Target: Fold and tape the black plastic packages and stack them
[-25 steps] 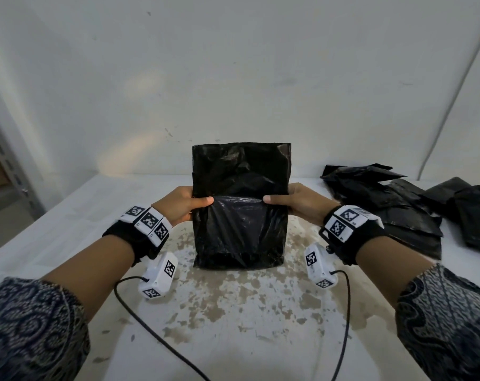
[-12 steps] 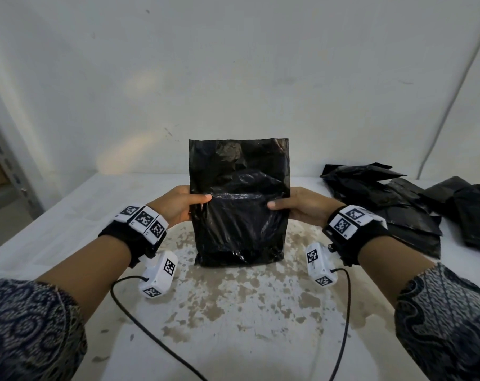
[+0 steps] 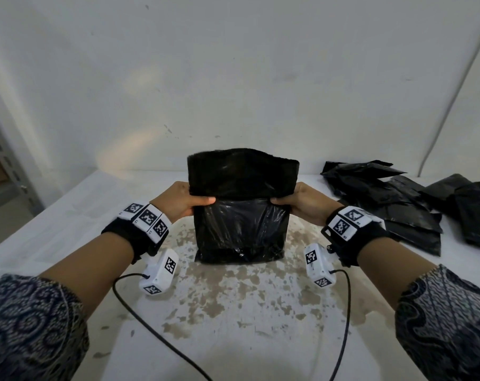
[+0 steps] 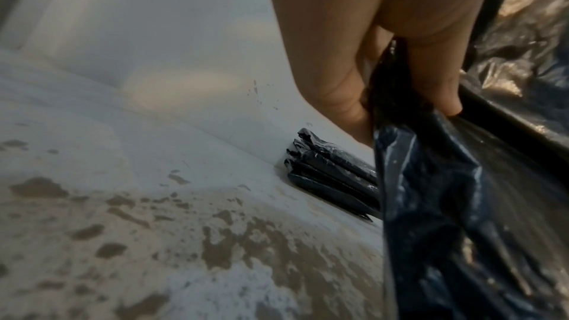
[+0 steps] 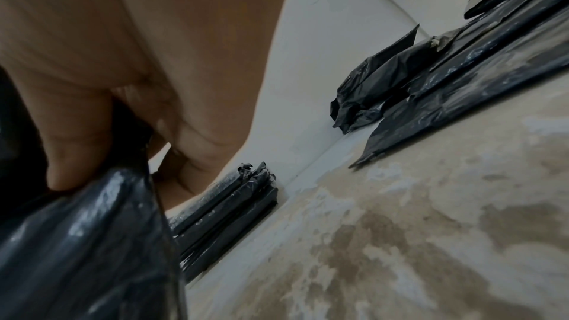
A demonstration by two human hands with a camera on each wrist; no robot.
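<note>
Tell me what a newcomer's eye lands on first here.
First, the black plastic package standing upright at the middle of the table, pinched at its sides by the left hand and right hand. Next, the loose heap of black packages at the right, and the neat stack of folded packages against the wall behind.

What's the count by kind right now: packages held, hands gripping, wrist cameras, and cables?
Packages held: 1, black package
Hands gripping it: 2, left hand, right hand
Wrist cameras: 2, left wrist camera, right wrist camera
Cables: 2, left cable, right cable
Total: 7
</note>
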